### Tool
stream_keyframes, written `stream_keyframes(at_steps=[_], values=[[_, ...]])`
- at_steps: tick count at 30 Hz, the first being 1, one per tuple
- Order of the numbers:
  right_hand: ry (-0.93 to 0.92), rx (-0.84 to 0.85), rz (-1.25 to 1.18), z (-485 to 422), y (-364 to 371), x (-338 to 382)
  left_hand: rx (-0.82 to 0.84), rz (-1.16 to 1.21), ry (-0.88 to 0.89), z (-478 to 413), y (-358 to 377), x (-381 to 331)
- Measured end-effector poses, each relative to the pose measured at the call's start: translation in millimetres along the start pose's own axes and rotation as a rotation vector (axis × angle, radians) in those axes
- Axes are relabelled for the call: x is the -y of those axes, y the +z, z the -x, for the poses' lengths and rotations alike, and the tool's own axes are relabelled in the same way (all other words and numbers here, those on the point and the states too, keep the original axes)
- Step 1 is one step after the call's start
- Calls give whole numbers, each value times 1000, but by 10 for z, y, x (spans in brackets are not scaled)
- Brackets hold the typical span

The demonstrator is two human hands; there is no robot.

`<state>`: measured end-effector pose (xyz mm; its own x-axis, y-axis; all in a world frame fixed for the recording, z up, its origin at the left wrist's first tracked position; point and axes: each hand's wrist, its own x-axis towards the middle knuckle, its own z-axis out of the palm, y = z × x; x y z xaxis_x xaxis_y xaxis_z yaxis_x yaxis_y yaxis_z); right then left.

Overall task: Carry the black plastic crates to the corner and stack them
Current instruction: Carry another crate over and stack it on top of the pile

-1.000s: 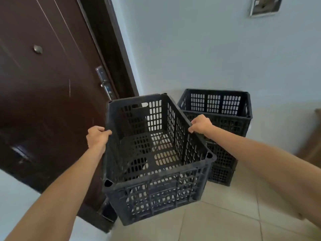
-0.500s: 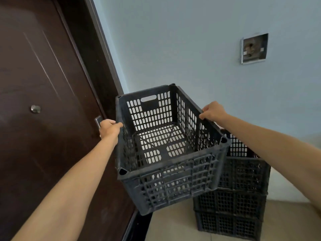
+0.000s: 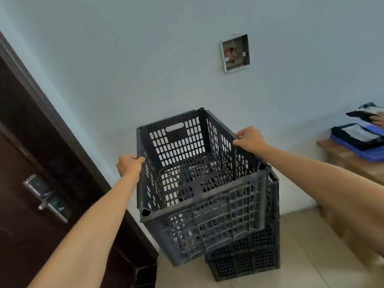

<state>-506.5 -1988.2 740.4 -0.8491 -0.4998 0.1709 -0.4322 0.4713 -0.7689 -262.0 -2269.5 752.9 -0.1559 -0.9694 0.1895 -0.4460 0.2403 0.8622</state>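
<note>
1. Fingers (image 3: 135, 157) of the left hand (image 3: 129, 166) are curled over the left rim of the black plastic crate (image 3: 199, 183), pressed together in a closed grip.
2. Fingers of the right hand (image 3: 250, 140) are likewise hooked over the right rim, closed on the plastic, thumb side toward the near edge.
3. The held crate is airborne, tilted so its far end sits higher and its near lower corner hangs left of the stack. Its open top faces up; the interior is bare.
4. The stack of crates (image 3: 249, 256) stands on the tiled floor (image 3: 301, 256) against the pale wall (image 3: 145, 69), directly below and to the right of the held crate. Whether the held crate touches the stack cannot be determined.
5. A dark door (image 3: 31, 163) with a metal handle (image 3: 47, 198) occupies the left side.
6. An open wall box (image 3: 234, 53) is mounted on the wall above the crates.
7. A wooden bench (image 3: 349, 161) at far right carries blue and black trays (image 3: 361, 140).
</note>
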Motion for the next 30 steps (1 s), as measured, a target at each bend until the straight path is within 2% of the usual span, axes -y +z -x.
stream_keyframes(at_steps=[6,10,21,30], values=[[17,13,100,-691,-122,-432,84,-83,-47,-203,987,-103],[9,24,112,-1105,-160,-540,103,-112,-54,-450,1315,-286],[-14,-14,102,-1386,-15,-406,127,-197,22,-901,1316,-418],[-20,-22,108,-1432,86,-373,114,-151,-12,-922,1295,-287]])
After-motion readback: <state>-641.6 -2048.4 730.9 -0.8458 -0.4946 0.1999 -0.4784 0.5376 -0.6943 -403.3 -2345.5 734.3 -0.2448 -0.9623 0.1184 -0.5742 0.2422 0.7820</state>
